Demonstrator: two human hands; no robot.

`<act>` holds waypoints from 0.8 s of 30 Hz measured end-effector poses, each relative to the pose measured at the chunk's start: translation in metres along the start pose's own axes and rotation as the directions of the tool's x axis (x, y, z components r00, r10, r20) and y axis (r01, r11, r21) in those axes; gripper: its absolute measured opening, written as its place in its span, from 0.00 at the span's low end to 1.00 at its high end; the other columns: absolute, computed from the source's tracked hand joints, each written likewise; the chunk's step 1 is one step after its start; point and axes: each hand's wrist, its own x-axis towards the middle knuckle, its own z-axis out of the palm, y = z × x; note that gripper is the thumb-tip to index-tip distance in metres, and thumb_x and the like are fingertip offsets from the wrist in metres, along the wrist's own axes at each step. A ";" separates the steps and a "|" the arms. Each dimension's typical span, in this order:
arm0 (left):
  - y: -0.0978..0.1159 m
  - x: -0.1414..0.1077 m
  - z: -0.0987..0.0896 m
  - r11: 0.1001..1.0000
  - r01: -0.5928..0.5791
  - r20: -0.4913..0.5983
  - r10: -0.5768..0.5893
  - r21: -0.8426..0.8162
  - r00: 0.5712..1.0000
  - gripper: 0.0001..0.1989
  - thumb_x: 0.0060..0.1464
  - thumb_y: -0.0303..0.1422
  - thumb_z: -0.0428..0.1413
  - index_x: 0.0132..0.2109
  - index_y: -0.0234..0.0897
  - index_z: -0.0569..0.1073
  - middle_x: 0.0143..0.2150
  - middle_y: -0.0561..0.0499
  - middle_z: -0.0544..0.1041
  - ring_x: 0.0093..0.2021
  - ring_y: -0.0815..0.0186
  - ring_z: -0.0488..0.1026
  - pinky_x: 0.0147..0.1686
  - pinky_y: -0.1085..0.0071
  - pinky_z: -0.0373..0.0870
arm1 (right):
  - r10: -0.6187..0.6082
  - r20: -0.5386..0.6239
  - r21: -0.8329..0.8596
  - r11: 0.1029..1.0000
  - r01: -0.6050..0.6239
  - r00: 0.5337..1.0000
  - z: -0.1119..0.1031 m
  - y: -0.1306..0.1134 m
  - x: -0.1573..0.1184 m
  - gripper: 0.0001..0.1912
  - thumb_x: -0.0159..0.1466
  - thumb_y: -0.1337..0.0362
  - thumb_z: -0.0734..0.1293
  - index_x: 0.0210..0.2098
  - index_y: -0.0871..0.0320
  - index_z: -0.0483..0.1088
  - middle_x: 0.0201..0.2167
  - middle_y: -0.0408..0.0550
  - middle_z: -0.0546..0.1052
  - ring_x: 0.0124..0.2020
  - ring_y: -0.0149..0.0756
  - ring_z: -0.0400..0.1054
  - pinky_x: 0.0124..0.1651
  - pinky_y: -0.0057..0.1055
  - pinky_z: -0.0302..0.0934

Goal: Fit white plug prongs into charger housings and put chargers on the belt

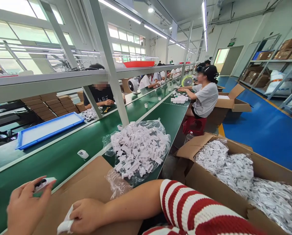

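Note:
My left hand (26,207) grips a small white plastic casing (47,181) between thumb and fingers, its dark inner part facing up, just over the green conveyor belt (4,182). Lower down, my right hand (87,215) is closed around another white plastic piece (66,224) above the brown cardboard sheet (94,178); my fingers cover part of it. A similar casing with a dark opening (82,154) lies on the belt ahead. Beyond the cardboard, a big heap of white plastic parts (141,147) rests on a clear plastic bag (116,186).
At right, an open carton (197,143) holds bagged white parts (236,166). A metal post (113,65) rises beside the belt. Across it lies a blue-rimmed tray (50,129). A co-worker in a grey shirt (204,98) sits farther along; another in black (102,96) sits opposite.

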 end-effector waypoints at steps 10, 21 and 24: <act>-0.010 -0.091 0.017 0.978 -0.039 0.269 0.095 -0.206 0.959 0.29 0.50 0.47 0.53 0.52 0.32 0.75 0.51 0.37 0.78 0.55 0.47 0.74 0.58 0.55 0.70 | -0.142 -0.109 -0.046 0.989 0.137 0.984 -0.046 -0.038 -0.053 0.11 0.71 0.64 0.62 0.39 0.58 0.76 0.50 0.47 0.78 0.57 0.36 0.71 0.63 0.33 0.63; -0.006 -0.108 0.017 0.953 0.099 0.422 0.032 -0.285 0.906 0.29 0.56 0.53 0.55 0.54 0.35 0.77 0.51 0.42 0.79 0.52 0.50 0.73 0.56 0.56 0.68 | 0.401 -0.354 -0.510 0.674 -0.534 0.845 -0.167 0.029 -0.087 0.19 0.70 0.73 0.59 0.53 0.62 0.77 0.51 0.55 0.80 0.58 0.40 0.71 0.59 0.33 0.63; -0.008 -0.107 0.022 0.953 0.066 0.402 0.061 -0.295 0.913 0.28 0.56 0.54 0.55 0.53 0.37 0.77 0.51 0.43 0.79 0.52 0.50 0.74 0.54 0.56 0.69 | 0.541 -0.355 -0.580 0.512 -0.634 0.762 -0.181 0.047 -0.077 0.18 0.67 0.75 0.61 0.51 0.62 0.78 0.53 0.58 0.79 0.59 0.44 0.71 0.58 0.34 0.64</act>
